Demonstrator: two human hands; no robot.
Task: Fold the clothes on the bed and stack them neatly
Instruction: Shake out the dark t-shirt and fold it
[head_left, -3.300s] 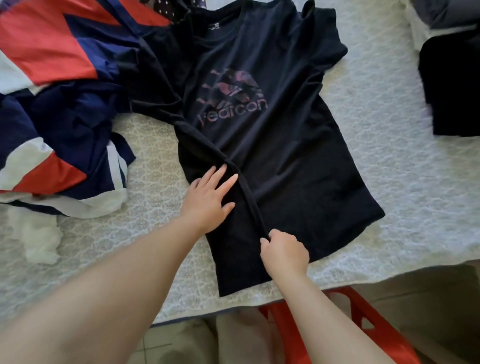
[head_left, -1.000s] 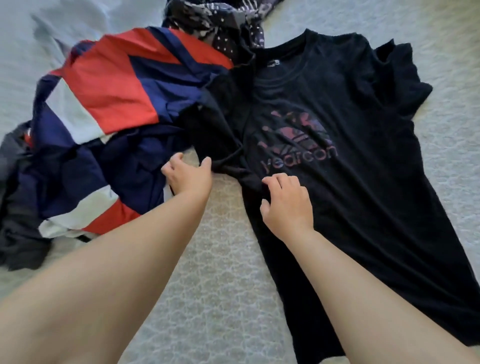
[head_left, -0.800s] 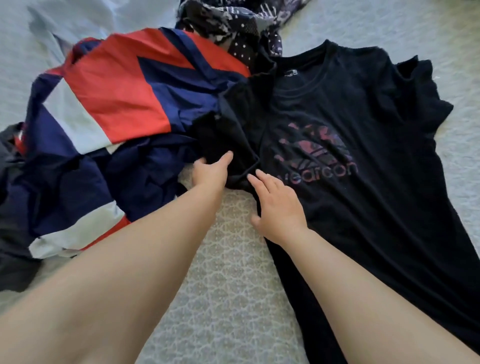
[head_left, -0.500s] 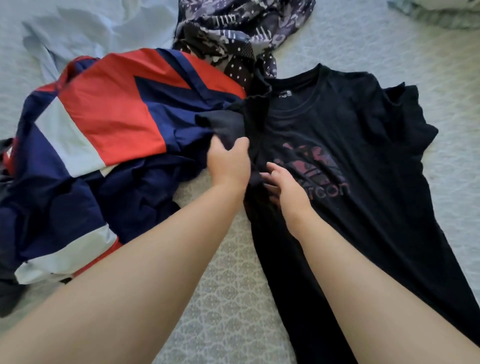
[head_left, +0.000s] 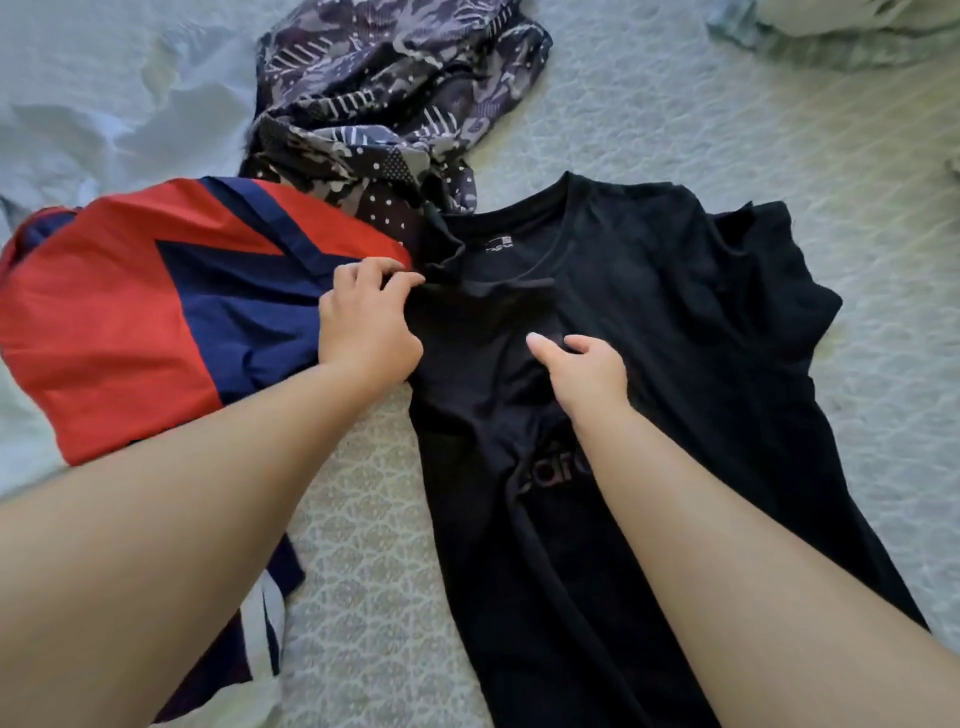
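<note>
Black T-shirt: soft matte knit, lying front-up on the bed, collar at the far end, hem running off the near edge of view. Round ribbed neckline with a small pale label inside. The left sleeve and side panel are turned in over the chest, making a long crease down the body. A dull reddish print on the chest is partly covered by the fold and by the right forearm; only a few letters show.

Left hand: knuckles up at the shirt's left shoulder, fingers curled, fingertips pinching the folded black fabric just beside the collar. Grip: grasping the shirt.

Right hand: resting on the chest of the shirt over the folded-in panel, thumb stretched out, fingers bent down into the cloth. Whether the grip has gathered fabric or only presses it, cannot tell.

Red and navy garment: smooth, slightly shiny cloth in bold angular blocks of red and navy with white bands near its lower end; bunched in a heap left of the shirt, touching the left hand.

Patterned garment: thin crumpled fabric in grey-purple with dots, stripes and blotches, lying beyond the collar and touching the shirt's left shoulder.

Bed cover: pale, quilted, with a repeating scalloped relief.

White sheet: rumpled, far left.

Pale bundle: far right corner, cut off by the frame.
</note>
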